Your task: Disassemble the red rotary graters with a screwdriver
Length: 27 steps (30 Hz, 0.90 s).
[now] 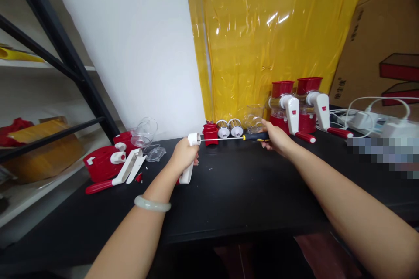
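Left hand [186, 155] grips the white crank [187, 174] above the table [235, 196]; right hand [273, 136] grips the screwdriver [252, 137], shaft directed into the crank's round end. Screw work appears unfinished. Two graters [283, 89] stand assembled; red bases [102, 165] at left appear unassembled.

The cardboard box [373, 30] bears Chinese characters [339, 90], too small to read surely, one group ending in a ® sign [339, 79], beside a large red mark [401, 69]
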Each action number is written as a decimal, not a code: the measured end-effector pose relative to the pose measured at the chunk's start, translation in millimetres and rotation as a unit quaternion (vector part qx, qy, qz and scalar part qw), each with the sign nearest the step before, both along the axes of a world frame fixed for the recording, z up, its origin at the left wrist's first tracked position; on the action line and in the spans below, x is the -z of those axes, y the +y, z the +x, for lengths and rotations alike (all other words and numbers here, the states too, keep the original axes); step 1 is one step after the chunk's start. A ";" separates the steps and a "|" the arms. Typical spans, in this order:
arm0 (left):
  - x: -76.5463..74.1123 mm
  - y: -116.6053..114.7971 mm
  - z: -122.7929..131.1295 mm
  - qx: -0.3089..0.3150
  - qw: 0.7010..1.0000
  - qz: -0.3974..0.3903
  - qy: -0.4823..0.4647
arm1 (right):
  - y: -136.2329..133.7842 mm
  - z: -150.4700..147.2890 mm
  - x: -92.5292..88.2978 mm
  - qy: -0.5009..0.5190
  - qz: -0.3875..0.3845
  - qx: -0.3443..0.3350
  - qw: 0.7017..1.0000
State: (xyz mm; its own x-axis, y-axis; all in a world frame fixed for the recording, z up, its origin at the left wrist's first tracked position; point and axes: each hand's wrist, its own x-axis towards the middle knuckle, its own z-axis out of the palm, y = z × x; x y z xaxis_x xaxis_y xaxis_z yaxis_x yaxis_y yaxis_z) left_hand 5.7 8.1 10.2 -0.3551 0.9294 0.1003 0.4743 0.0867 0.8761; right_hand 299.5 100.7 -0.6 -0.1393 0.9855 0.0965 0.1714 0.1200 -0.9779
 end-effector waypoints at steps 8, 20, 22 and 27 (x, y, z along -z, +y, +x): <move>3.3 -0.3 -6.2 0.007 0.996 0.035 0.084 | -1.8 3.1 -1.1 -0.151 0.165 0.067 0.972; -6.5 -7.4 4.0 0.045 0.989 -0.061 -0.125 | -18.9 5.7 -9.2 -0.106 0.405 0.057 0.906; -5.3 -6.1 3.7 0.024 0.993 -0.050 -0.108 | -16.2 3.3 -8.8 -0.046 0.317 0.047 0.946; 0.3 -4.6 2.0 -0.010 0.993 0.025 0.114 | -10.0 4.3 -11.0 0.105 -0.027 -0.045 0.993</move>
State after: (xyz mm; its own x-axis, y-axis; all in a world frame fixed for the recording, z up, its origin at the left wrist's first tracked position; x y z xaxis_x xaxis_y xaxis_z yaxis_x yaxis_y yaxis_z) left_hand 7.8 3.5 9.9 -0.3356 0.9146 0.2257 0.6597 0.0571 0.7494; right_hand 303.8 90.6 10.4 -0.2097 0.9745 0.0802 -0.0451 0.0723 -0.9964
